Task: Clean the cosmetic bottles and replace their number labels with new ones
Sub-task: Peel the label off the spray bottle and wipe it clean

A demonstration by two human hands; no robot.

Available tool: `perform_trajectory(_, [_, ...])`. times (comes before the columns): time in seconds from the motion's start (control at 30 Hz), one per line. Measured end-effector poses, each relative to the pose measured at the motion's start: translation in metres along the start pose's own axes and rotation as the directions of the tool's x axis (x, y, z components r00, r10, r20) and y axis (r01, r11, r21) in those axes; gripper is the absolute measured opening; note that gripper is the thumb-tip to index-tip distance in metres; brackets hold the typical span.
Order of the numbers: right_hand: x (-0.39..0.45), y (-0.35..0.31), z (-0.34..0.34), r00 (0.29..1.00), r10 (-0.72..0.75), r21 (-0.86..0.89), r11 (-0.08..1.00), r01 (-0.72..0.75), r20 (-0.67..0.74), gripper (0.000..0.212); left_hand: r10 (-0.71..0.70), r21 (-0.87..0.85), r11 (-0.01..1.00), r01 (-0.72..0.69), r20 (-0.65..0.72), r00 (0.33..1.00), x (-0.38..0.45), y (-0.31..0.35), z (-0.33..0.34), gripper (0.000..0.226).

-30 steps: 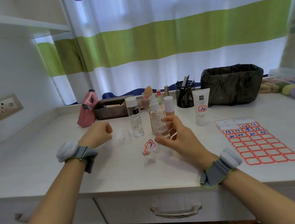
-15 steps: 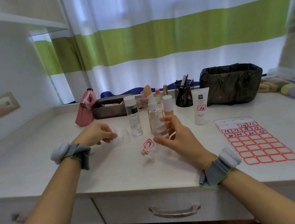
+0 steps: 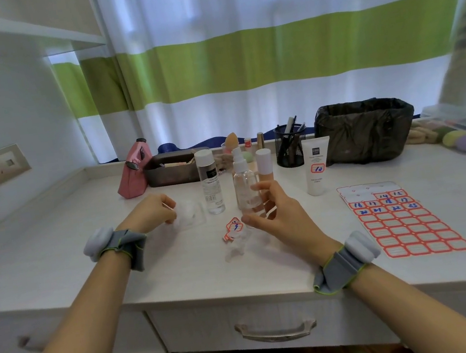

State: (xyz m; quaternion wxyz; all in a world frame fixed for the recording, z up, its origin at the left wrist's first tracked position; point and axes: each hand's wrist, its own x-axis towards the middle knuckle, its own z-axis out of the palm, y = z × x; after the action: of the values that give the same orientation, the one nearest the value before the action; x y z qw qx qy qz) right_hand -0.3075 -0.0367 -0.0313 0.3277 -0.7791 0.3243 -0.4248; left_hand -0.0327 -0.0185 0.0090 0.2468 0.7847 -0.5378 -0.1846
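Observation:
A clear spray bottle (image 3: 244, 185) with a white pump stands upright at mid-desk. My right hand (image 3: 280, 216) curls round its lower part, thumb low in front and fingers at its right side. Just left of the thumb, a small clear bottle (image 3: 234, 240) lies on its side, bearing a red-edged number label (image 3: 234, 227). My left hand (image 3: 153, 213) has its fingertips curled on the edge of a clear packet (image 3: 190, 214) holding something white. A red label sheet (image 3: 403, 222) with blue numbers lies flat on the right.
Behind the spray bottle stand a clear toner bottle (image 3: 210, 184), a beige bottle (image 3: 264, 166) and a white tube (image 3: 316, 169) labelled in red. Further back are a pink pouch (image 3: 133, 175), a brown tray (image 3: 171, 171), a pen cup (image 3: 291, 150) and a black-lined bin (image 3: 364, 131).
My left hand came down from a raised fist and moved right onto the clear packet. My right hand stayed at the spray bottle.

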Motion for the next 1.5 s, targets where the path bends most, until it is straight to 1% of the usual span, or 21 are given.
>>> perform_trajectory(0.07, [0.000,0.000,0.000,1.000,0.001,0.004,1.000,-0.001,0.000,0.059,-0.024,-0.010,1.000,0.024,-0.035,0.999,0.004,-0.002,-0.001,0.015])
perform_trajectory(0.17, [-0.001,0.000,0.000,1.000,-0.001,0.005,1.000,0.001,-0.001,0.058,-0.013,-0.026,1.000,0.010,-0.109,0.994,0.006,-0.006,0.001,0.011])
perform_trajectory(0.27, [0.000,0.000,0.000,1.000,-0.001,0.002,1.000,0.001,0.000,0.058,0.017,-0.044,0.999,-0.023,-0.141,0.990,0.006,-0.004,0.004,0.012])
perform_trajectory(0.33, [0.000,0.000,0.000,1.000,0.002,-0.003,1.000,-0.002,0.005,0.058,0.029,-0.058,0.998,-0.038,-0.150,0.988,0.005,-0.002,0.006,0.008])
perform_trajectory(0.43, [0.000,0.000,0.000,1.000,-0.005,-0.008,1.000,0.005,0.004,0.058,0.033,-0.074,0.996,-0.043,-0.126,0.991,0.003,-0.002,0.009,0.020])
perform_trajectory(0.5, [0.000,0.001,0.000,1.000,-0.006,-0.006,1.000,0.006,0.002,0.058,0.105,0.010,0.994,-0.105,-0.153,0.983,0.001,-0.002,0.011,0.016])
perform_trajectory(0.57, [0.000,0.001,0.000,1.000,-0.005,-0.004,1.000,0.005,0.005,0.058,0.224,0.185,0.965,-0.185,-0.217,0.950,-0.001,-0.001,0.009,0.005])
perform_trajectory(0.6, [0.000,0.001,0.000,1.000,-0.006,-0.004,1.000,0.006,0.004,0.058,0.277,0.262,0.941,-0.213,-0.240,0.931,-0.001,0.000,0.007,0.007])
perform_trajectory(0.67, [0.000,0.001,-0.001,1.000,-0.007,-0.009,1.000,0.007,0.002,0.058,0.346,0.347,0.904,-0.252,-0.244,0.906,0.001,0.000,0.004,0.018])
perform_trajectory(0.73, [0.000,0.000,0.000,1.000,-0.005,-0.011,1.000,0.005,0.004,0.058,0.365,0.393,0.881,-0.263,-0.212,0.906,0.001,-0.003,0.005,0.022])
perform_trajectory(0.8, [0.000,0.001,0.000,1.000,-0.006,-0.011,1.000,0.006,0.004,0.059,0.362,0.414,0.871,-0.264,-0.178,0.915,0.003,-0.009,0.008,0.017])
perform_trajectory(0.87, [0.000,0.001,0.000,1.000,-0.007,-0.011,1.000,0.007,0.004,0.058,0.352,0.400,0.879,-0.261,-0.174,0.920,0.003,-0.014,0.012,0.013])
perform_trajectory(0.93, [0.000,0.002,0.000,1.000,-0.005,-0.009,1.000,0.005,0.006,0.058,0.372,0.334,0.897,-0.289,-0.219,0.902,0.001,-0.014,0.012,0.014])
perform_trajectory(1.0, [0.000,0.002,0.000,1.000,-0.003,-0.007,1.000,0.003,0.007,0.057,0.355,0.169,0.933,-0.317,-0.291,0.888,-0.004,-0.010,0.010,0.018])
perform_trajectory(1.03, [0.000,0.002,0.000,1.000,-0.003,-0.004,1.000,0.003,0.008,0.057,0.309,0.058,0.950,-0.307,-0.312,0.898,-0.005,-0.009,0.009,0.022])
perform_trajectory(1.1, [0.000,0.002,0.001,1.000,-0.002,0.002,1.000,0.002,0.006,0.057,0.208,-0.135,0.956,-0.260,-0.311,0.927,-0.006,-0.008,0.006,0.028])
perform_trajectory(1.17, [0.000,0.002,0.000,1.000,0.000,0.004,1.000,0.000,0.004,0.058,0.143,-0.254,0.942,-0.221,-0.290,0.946,-0.006,-0.008,0.004,0.033])
perform_trajectory(1.27, [-0.001,0.001,0.000,1.000,0.002,0.012,1.000,-0.003,0.008,0.057,0.092,-0.381,0.905,-0.189,-0.258,0.962,-0.006,-0.007,0.004,0.038])
perform_trajectory(1.4, [-0.001,0.003,0.000,1.000,0.000,0.008,1.000,0.000,0.009,0.057,0.067,-0.546,0.822,-0.163,-0.192,0.979,-0.006,-0.004,0.001,0.023])
perform_trajectory(1.5, [0.000,0.002,0.000,1.000,0.006,0.000,1.000,-0.006,0.018,0.057,0.080,-0.586,0.793,-0.168,-0.174,0.982,-0.007,-0.003,-0.003,0.018])
